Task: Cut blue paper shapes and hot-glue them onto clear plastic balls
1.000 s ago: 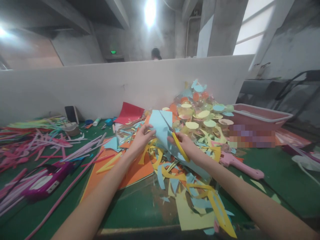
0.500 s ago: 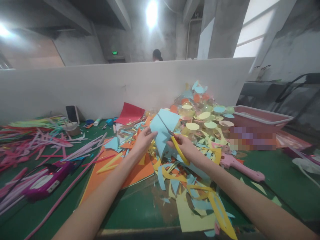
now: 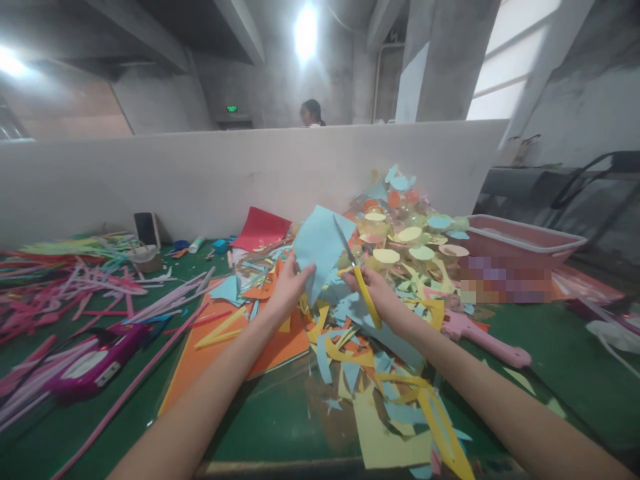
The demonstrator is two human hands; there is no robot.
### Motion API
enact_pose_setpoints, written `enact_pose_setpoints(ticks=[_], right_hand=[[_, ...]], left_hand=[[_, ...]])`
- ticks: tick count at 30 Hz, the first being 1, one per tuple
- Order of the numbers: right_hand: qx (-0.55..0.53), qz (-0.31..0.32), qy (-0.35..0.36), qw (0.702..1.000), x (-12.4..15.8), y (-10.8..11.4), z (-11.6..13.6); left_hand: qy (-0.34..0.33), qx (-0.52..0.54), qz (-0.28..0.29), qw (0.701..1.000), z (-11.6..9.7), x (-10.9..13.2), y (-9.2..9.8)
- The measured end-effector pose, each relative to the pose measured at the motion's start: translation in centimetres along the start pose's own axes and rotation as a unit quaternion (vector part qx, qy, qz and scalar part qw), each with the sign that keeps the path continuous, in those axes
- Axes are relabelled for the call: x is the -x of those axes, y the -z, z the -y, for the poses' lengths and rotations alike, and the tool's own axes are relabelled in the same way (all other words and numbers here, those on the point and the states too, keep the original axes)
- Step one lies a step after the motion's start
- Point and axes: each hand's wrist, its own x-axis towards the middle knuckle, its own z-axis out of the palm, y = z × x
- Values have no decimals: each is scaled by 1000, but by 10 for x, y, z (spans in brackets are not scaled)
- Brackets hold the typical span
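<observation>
A light blue sheet of paper [image 3: 320, 243] is pinched by its lower left side in my left hand [image 3: 291, 285], held up off the table. My right hand [image 3: 375, 293] grips yellow-handled scissors [image 3: 367, 297], their blades pointing up and leaning left along the paper's right side. Whether the blades touch the paper I cannot tell. Below both hands lies a heap of paper scraps [image 3: 350, 353] in blue, yellow and orange. Under my left forearm rests an orange sheet [image 3: 200, 370].
Clear round pieces topped with paper discs [image 3: 387, 255] are piled at the back right, beside a pink basket [image 3: 530, 233]. A pink glue gun [image 3: 487, 340] lies to the right. On the left are a purple device [image 3: 100, 360], pipe cleaners [image 3: 100, 280] and a phone [image 3: 146, 229]. A white partition [image 3: 200, 173] stands behind.
The scissors have moved off the middle of the blue paper toward its right side and stand more upright. My left hand has shifted slightly left, and the paper has turned and risen a little.
</observation>
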Motion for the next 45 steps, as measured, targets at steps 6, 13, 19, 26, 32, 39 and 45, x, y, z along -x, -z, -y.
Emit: enact_pose_setpoints(ticks=[6, 13, 19, 26, 32, 39, 45], right_hand=[[31, 98, 17, 995, 2, 12, 3], [109, 159, 7, 981, -3, 23, -7], [130, 217, 11, 967, 9, 24, 8], [137, 205, -4, 969, 9, 25, 11], [157, 205, 7, 966, 8, 24, 10], [121, 201, -5, 972, 8, 23, 8], [139, 190, -9, 972, 8, 21, 11]], left_hand=[[-4, 24, -145, 989, -8, -8, 15], [-9, -7, -200, 980, -14, -5, 9], [-21, -25, -143, 989, -21, -2, 6], [0, -50, -55, 997, -18, 3, -1], [5, -80, -52, 995, -22, 8, -6], [8, -108, -53, 993, -24, 11, -9], [14, -111, -70, 991, -25, 11, -9]])
